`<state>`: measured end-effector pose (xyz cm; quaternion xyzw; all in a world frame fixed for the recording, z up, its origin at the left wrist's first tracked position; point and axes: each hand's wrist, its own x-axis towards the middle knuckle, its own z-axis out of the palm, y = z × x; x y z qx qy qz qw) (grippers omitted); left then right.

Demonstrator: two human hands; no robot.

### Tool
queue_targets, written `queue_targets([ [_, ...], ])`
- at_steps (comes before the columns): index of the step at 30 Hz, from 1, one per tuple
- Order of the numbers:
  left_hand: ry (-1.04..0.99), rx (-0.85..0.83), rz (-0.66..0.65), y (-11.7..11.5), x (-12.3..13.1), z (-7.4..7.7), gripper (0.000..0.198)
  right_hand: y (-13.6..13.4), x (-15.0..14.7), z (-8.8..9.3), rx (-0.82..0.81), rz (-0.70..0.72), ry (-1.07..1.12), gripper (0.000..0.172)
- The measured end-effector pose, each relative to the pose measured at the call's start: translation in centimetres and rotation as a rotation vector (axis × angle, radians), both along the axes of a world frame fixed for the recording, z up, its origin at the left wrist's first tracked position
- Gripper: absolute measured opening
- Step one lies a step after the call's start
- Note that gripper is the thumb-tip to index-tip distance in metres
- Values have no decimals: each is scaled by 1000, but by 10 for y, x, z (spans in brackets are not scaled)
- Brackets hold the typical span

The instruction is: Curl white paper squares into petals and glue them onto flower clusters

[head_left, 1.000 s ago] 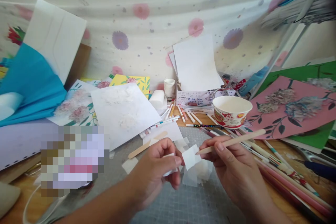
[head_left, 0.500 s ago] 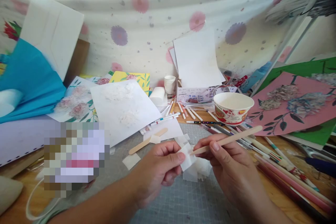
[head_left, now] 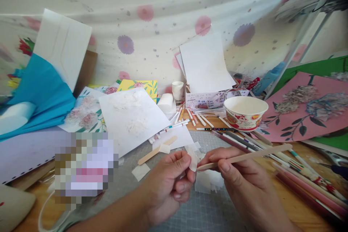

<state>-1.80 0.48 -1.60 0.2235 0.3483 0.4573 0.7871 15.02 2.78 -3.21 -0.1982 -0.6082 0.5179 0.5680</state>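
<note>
Between the thumb and fingers of my left hand (head_left: 171, 185) is a small piece of thin white paper (head_left: 193, 160), now curved. My right hand (head_left: 239, 177) is closed on a flat wooden craft stick (head_left: 255, 154); its near tip meets or almost meets the paper's edge, and its other end points out to the right. Under and between my hands, several white paper squares (head_left: 203, 181) lie on the grey cutting mat (head_left: 187, 210). Left of them, a second craft stick (head_left: 146, 155) rests on the mat, with one paper square (head_left: 164, 148) across it and another paper square (head_left: 140, 171) beside it.
A white sheet with ruffled paper (head_left: 130, 123) lies at left. A paper bowl (head_left: 246, 112) stands at right, near many pens and brushes (head_left: 307, 174). Behind are stacked paper cups (head_left: 177, 91) and a paper box (head_left: 203, 100). A pink flower picture (head_left: 307, 108) leans at far right.
The paper in my left hand has gone from flat and facing me to curved and narrower in view. The stick has turned slightly flatter. The whole view has shifted a little.
</note>
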Motion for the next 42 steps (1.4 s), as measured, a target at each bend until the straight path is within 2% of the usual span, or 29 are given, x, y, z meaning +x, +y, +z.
queue_targets([
  [12, -40, -53, -26, -1, 1, -4, 39, -2, 2, 1, 77, 12, -29, 16],
  [22, -4, -2, -55, -3, 4, -5, 33, -2, 4, -3, 86, 17, -73, 17],
  [27, 157, 65, -74, -5, 8, -7, 38, -1, 4, 0, 110, 0, -90, 17],
  [30, 279, 158, 3, -4, 8, -9, 38, -2, 3, 2, 120, -24, -103, 17],
  [33, 422, 334, 78, -3, 5, -11, 33, -3, 3, 4, 122, -23, -108, 17],
  [37, 609, 455, 29, -4, 2, -9, 23, -3, 2, 4, 82, -1, -107, 17],
  [42, 726, 528, -31, -5, 1, -3, 11, 1, 3, 0, -24, 26, -39, 16],
])
